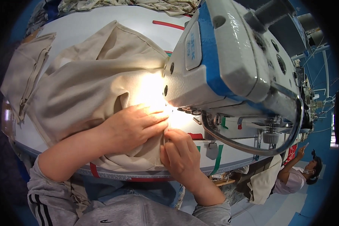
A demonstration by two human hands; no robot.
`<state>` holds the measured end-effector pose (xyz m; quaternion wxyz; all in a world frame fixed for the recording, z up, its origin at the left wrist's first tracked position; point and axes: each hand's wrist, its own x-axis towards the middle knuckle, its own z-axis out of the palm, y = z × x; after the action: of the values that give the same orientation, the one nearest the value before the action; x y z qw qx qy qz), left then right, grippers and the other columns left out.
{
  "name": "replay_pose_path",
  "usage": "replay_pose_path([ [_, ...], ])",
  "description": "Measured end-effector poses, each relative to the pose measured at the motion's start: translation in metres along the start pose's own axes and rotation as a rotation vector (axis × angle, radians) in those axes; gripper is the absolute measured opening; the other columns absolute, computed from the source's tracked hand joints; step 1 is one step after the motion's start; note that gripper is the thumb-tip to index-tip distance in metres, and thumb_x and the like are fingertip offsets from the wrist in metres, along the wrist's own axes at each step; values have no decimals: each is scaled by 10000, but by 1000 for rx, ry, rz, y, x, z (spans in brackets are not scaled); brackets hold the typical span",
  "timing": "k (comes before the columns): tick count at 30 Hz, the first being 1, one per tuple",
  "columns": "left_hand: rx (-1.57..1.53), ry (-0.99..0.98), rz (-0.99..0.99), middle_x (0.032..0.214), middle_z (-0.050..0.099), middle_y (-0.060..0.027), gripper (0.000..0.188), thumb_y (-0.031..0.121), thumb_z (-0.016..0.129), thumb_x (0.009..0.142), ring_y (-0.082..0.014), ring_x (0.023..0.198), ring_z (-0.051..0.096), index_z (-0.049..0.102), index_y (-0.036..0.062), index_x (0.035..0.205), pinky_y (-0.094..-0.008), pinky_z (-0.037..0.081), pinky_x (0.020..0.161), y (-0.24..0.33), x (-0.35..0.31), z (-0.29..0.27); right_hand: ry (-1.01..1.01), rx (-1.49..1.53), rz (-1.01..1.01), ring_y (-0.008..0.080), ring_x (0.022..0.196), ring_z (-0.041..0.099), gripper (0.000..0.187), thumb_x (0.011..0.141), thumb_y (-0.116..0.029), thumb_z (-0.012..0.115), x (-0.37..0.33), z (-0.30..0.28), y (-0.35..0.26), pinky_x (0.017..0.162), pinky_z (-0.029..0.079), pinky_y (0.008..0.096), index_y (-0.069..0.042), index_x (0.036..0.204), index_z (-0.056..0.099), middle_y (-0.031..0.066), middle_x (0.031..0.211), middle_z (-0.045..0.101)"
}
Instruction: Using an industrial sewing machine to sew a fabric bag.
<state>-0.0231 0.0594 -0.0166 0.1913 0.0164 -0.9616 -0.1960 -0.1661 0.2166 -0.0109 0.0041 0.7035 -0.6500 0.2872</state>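
A large piece of beige fabric (pixel 90 79) spreads in folds over the white table, its right edge under the head of a white and blue sewing machine (pixel 233 56). My left hand (pixel 137 122) lies flat on the cloth, fingers stretched toward the brightly lit spot by the machine. Just to its right, my right hand (pixel 181 152) has curled fingers, with thumb and forefinger pinching the fabric's edge. Glare and the machine head hide the needle area.
Another folded beige piece (pixel 28 71) lies at the far left. A curved metal guard rod (pixel 248 150) juts from the machine at the right. Measuring tape (pixel 116 176) runs along the table's front edge. Patterned cloth (pixel 128 5) is heaped behind. A person (pixel 295 173) is at lower right.
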Motion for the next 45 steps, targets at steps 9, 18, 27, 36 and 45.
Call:
replay_pose_path([
  [9,21,-19,7,1271,593,-92,360,158,561,866,-246,1226,542,628,32,1197,-394,428,1054,1,-1,-5,-65,2,-9,273,978,643,109,781,-14,687,2,-2,6,825,543,347,-6,832,591,123,1046,632],
  [18,-40,18,-8,1118,612,-84,295,137,583,834,-255,1080,587,645,28,1101,-382,469,969,-16,8,-11,-181,53,44,265,922,615,127,775,-46,680,23,-5,13,782,536,353,-32,832,567,103,1032,625],
  [27,74,20,-9,1106,605,-72,264,139,631,792,-261,1126,549,650,76,1048,-413,400,1053,-30,10,-14,-163,198,0,265,957,604,265,760,-240,785,23,0,26,855,482,414,-96,900,612,57,1035,630],
  [36,1431,-263,-290,1422,528,-60,528,22,599,791,-248,1394,399,564,75,1315,-431,195,1220,-115,-27,-175,-493,545,-80,140,1092,590,266,699,-215,802,26,-5,12,1119,210,627,-149,922,672,-43,1006,629],
  [45,63,-717,-137,799,607,-150,481,472,541,949,-285,634,605,603,4,1037,-392,508,685,61,-12,-92,-328,389,-232,144,1004,604,138,712,-140,672,-27,-44,-42,1052,345,512,-139,850,655,-37,904,624],
])
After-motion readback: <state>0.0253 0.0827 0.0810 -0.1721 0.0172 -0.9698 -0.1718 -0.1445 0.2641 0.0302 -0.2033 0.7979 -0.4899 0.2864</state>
